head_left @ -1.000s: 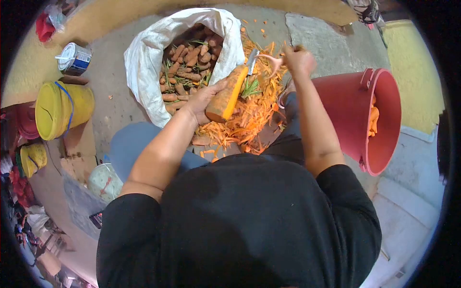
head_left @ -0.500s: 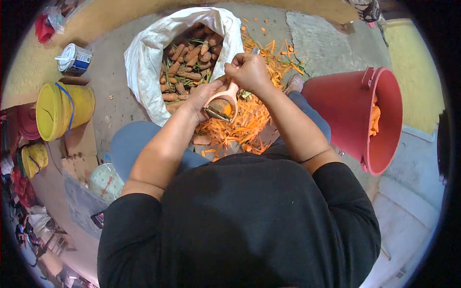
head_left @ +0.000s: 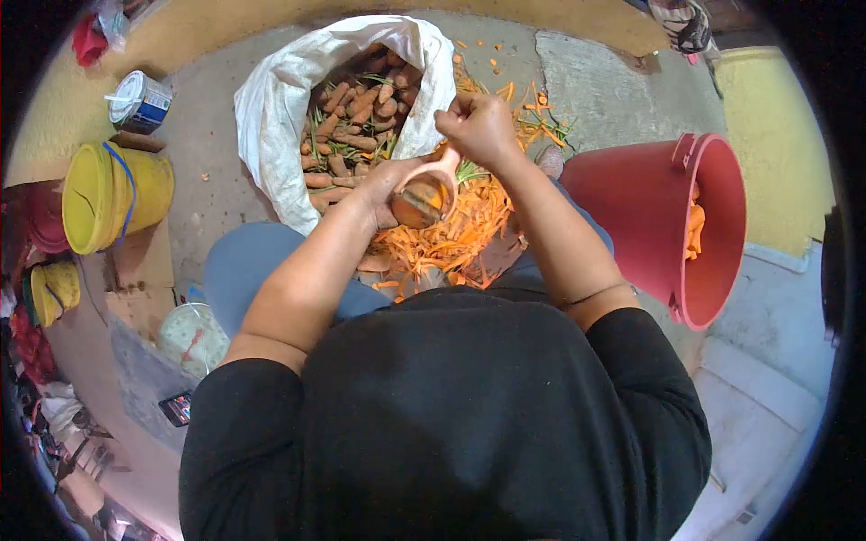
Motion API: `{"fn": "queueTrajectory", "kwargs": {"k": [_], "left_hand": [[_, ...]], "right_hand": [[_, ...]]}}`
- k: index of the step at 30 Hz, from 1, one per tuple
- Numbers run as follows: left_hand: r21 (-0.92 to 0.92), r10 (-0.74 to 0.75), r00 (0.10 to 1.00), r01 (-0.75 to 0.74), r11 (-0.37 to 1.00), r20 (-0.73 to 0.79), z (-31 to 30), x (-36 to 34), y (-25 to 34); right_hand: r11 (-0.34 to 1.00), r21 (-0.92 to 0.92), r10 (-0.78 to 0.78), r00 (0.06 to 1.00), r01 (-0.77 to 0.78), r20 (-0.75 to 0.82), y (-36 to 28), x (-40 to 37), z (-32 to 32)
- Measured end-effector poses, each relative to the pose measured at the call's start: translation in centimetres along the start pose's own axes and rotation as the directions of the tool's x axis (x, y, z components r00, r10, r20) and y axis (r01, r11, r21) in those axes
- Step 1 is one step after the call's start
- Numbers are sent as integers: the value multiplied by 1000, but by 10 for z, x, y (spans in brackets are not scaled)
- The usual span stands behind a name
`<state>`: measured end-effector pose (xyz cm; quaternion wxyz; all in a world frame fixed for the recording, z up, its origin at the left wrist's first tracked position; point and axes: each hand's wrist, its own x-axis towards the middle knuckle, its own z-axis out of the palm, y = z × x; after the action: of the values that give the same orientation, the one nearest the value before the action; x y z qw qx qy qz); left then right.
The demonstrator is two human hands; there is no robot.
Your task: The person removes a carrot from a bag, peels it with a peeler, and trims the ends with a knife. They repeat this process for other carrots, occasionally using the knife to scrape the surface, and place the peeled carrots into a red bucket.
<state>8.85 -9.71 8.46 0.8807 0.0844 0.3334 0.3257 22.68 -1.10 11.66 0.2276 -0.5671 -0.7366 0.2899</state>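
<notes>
Looking down past a black shirt (head_left: 442, 406), two bare hands work close together above a heap of orange peelings (head_left: 460, 243). The left hand (head_left: 390, 189) is closed around the side of a thick carrot (head_left: 413, 215), whose blunt near end points back toward the body; its skin is brown, with some orange showing. The right hand (head_left: 484, 131) has its fingers curled tight on the handle of a pale pink peeler (head_left: 448, 162). The peeler's forked head lies across the carrot near that blunt end; whether the blade touches is hard to tell.

One second ago the peeler was out to the right, beyond the carrot's far tip, and a long orange strip on the carrot was in plain sight. Half a second ago the peeler's head had come back over the near end. Now it sits slightly farther from the body, and the right hand has shifted a little to the right. The left hand has kept its hold on the carrot.

Just beyond the left hand, an open white sack (head_left: 271, 122) holds unpeeled carrots (head_left: 356, 117), as before. At right, a tipped red bin (head_left: 622, 194) has orange pieces (head_left: 695, 230) inside
</notes>
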Motion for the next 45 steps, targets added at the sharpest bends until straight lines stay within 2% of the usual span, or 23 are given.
{"fn": "queueTrajectory", "kwargs": {"k": [2, 4, 6, 9, 11, 14, 15, 16, 18, 19, 21, 22, 23, 26, 29, 32, 33, 34, 35, 36, 38, 43, 45], "left_hand": [[-22, 21, 999, -21, 1000, 25, -1, -1, -3], [-29, -12, 999, 13, 999, 35, -5, 0, -7], [-39, -4, 999, 6, 999, 52, -5, 0, -8], [-70, 44, 998, -41, 997, 43, -1, -1, 1], [-65, 49, 996, -45, 997, 68, 1, 2, -1], [-13, -5, 1000, 5, 1000, 1, 1, 10, 1], [48, -4, 997, 7, 999, -75, -4, 16, -1], [-19, 34, 998, -35, 999, -48, -2, 20, -4], [-18, 90, 992, -92, 996, -92, 8, 8, 0], [-5, 60, 989, -61, 998, -133, 1, 12, 3], [3, 41, 998, -41, 999, -41, -2, 12, 0], [13, 27, 1000, -27, 1000, 2, -2, 8, -1], [72, 29, 997, -24, 997, -68, 0, 9, -6], [-1, 73, 997, -73, 997, -31, 5, 3, -5], [-56, 14, 998, -18, 998, -60, 4, 3, -1], [22, 15, 998, -13, 1000, -68, -8, 15, -1], [80, 18, 994, -10, 997, -104, -9, 18, -1], [138, 23, 990, -4, 990, -137, -8, 19, -1], [247, 37, 982, 9, 969, -184, -5, 19, 0], [189, 49, 984, -16, 982, -169, -6, 20, -1], [67, 67, 987, -57, 996, -143, -9, 23, -5], [-44, 50, 995, -54, 998, -81, -13, 19, 5], [30, 39, 991, -36, 999, -130, -4, 13, 9]], "right_hand": [[989, -60, 130, 989, -134, -65, 42, 24, 3], [925, -238, 282, 955, -296, -89, 94, 46, -21], [698, -646, 267, 949, -310, -168, 130, 46, -45], [798, -322, 339, 821, -510, -460, 131, 38, -58], [936, -42, 316, 890, -348, -327, 93, 26, -44], [994, 97, 57, 984, -40, -170, 18, -15, -8], [994, 105, 17, 996, -8, -86, 8, -23, 1], [994, 83, -63, 991, 73, -119, -2, -26, 4], [988, 55, 141, 984, -147, 106, 3, -16, 6], [982, 53, 180, 982, -183, 58, 13, -10, 10], [968, 52, 249, 968, -247, -35, 45, 8, 21], [948, -61, 307, 949, -311, -70, 66, 25, 9], [912, -168, 358, 927, -373, -114, 92, 42, -13], [752, -497, 317, 898, -433, -304, 158, 50, -56], [827, -286, 330, 829, -485, -451, 121, 41, -64], [985, 49, 173, 958, -167, -229, 59, 9, -26], [997, 63, 58, 975, -45, -216, 33, -8, -15], [993, 107, -30, 994, 41, -102, 17, -22, -5], [991, 117, -57, 996, 64, -62, 7, -28, 4], [994, -11, -107, 988, 106, -115, -1, -26, 4], [992, 108, 56, 998, -58, 25, 23, -15, 19], [999, 48, -3, 998, 0, 57, 19, -1, 24], [999, 34, 13, 995, -16, 97, 17, 2, 21]]}}
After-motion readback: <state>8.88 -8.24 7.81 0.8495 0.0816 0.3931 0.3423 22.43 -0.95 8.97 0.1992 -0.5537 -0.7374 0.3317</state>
